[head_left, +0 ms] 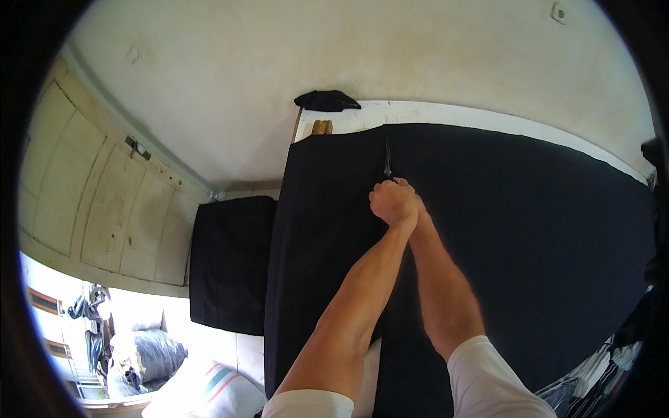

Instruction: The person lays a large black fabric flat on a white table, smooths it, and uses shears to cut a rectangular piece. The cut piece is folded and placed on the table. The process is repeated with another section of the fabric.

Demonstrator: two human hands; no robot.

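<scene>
A large sheet of black fabric (523, 230) is spread over the table. A pair of scissors (387, 166) lies on it with the blades pointing to the far edge. My left hand (391, 202) is closed at the scissors' handles, overlapping my right hand (407, 186). The right hand is partly hidden behind the left, its fingers curled at the same handles. The hands cover the handles themselves. Below the hands the fabric is parted, and a pale strip shows between my forearms near the lower edge.
The white tabletop (425, 111) shows along the wall, with a small black cloth (327, 101) and a wooden block (322, 127) at its far left corner. Black fabric (233, 261) hangs beside the table. A wooden door (104, 188), a white sack (209, 390) and a plastic-wrapped bundle (153, 355) are on the left.
</scene>
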